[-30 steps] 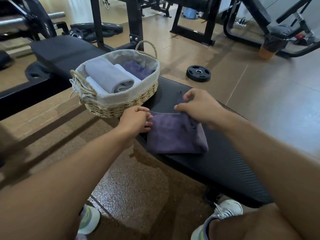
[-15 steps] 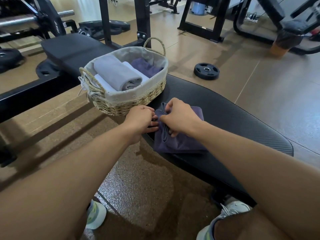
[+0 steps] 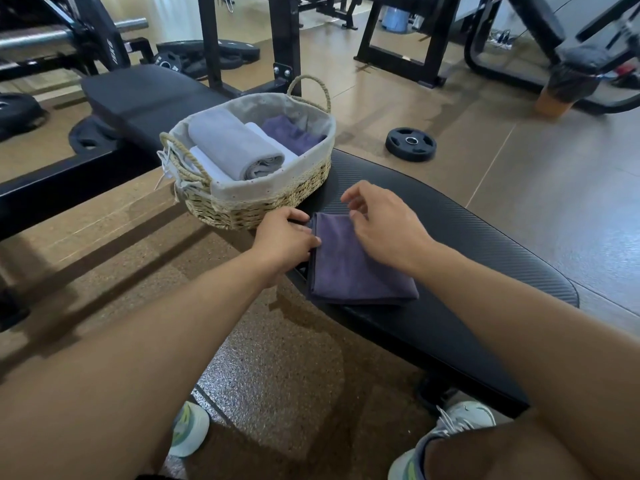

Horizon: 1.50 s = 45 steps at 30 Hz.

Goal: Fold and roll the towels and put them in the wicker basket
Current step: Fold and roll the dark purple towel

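A purple towel (image 3: 353,268) lies folded flat in a rectangle on the black bench pad (image 3: 467,258). My left hand (image 3: 285,239) is at the towel's left edge, its curled fingers holding the fold there. Over the towel's far edge hovers my right hand (image 3: 384,226), fingers loosely bent and apart, holding nothing. Just beyond the towel on the bench stands the wicker basket (image 3: 263,206) with a grey cloth liner. Inside it lie a rolled grey towel (image 3: 232,143), a white towel (image 3: 270,142) and a purple towel (image 3: 291,135).
A weight plate (image 3: 410,144) lies on the floor to the right of the bench. Black gym frames (image 3: 284,39) and a barbell (image 3: 65,32) stand behind. My shoes (image 3: 188,433) are on the rubber floor below the bench.
The right hand has let go of the towel and lifted to its far edge. The towel now lies flatter, folded in a neat rectangle. The left hand stays at the left edge.
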Motion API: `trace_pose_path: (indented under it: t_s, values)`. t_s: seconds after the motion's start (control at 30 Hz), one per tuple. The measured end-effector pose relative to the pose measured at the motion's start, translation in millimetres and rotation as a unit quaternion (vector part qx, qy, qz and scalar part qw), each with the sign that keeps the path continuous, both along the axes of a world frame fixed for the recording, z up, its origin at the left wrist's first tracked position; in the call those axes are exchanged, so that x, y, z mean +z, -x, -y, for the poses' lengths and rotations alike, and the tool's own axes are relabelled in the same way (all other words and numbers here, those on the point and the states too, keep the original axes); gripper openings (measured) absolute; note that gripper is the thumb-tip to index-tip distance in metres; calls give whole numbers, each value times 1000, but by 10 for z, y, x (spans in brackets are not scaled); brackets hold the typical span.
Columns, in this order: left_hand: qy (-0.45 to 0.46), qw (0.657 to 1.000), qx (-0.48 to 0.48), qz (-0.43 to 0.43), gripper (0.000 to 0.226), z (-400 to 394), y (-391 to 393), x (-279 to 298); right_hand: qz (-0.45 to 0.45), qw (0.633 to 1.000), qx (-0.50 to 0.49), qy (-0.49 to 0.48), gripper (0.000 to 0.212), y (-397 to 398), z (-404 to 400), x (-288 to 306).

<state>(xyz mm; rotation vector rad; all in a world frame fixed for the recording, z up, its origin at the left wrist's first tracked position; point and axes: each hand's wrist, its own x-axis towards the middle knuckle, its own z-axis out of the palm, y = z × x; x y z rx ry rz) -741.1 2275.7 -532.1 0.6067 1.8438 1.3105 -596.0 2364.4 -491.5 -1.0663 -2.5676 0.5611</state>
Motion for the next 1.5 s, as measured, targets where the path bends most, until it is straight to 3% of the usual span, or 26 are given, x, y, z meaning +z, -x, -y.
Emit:
trace_pose_path:
  t_s: [0.1,0.27,0.47,0.6,0.7,0.77,0.87,0.93,1.07,1.13,1.2,1.27,1.4,1.5]
  values:
    - [11,999,7,-45,37,-2,-3,-16,89,992,86,-17,45,-107,-30,-141]
    - [18,989,6,-148,38,-19,-55,-45,245,960,133,-12,104,-185,160,-356]
    - [24,973,-10,-227,44,-34,-74,-61,246,961,126,-26,114,-135,194,-430]
    - [20,954,-65,-291,50,-43,-72,-49,229,965,130,16,110,-137,163,-390]
    - [21,942,-119,-312,51,-75,-68,-40,96,991,85,25,99,-210,68,-254]
    - [33,932,-157,-326,47,-75,-47,-32,46,999,-7,4,87,-315,-24,-182]
    - [43,903,-196,-380,40,-57,-3,-55,139,976,-145,86,70,-479,-187,-103]
    - [57,886,-206,-412,36,-33,2,-48,201,954,-150,165,63,-555,-249,-58]
    - [94,880,-191,-424,20,23,-25,49,210,923,-107,303,45,-646,-228,50]
    - [151,877,-200,-411,51,42,-59,109,193,946,-82,246,35,-643,-258,30]
    - [185,869,-211,-408,67,43,-92,106,148,975,-58,158,31,-605,-272,28]
    - [153,884,-207,-391,62,39,-103,85,96,991,-29,89,29,-559,-244,44]
    - [22,950,-230,-211,41,-14,-74,65,24,1000,-13,3,32,-494,-209,92]
    - [-4,959,-210,-192,33,-28,-25,40,98,994,-5,51,48,-528,-317,114]
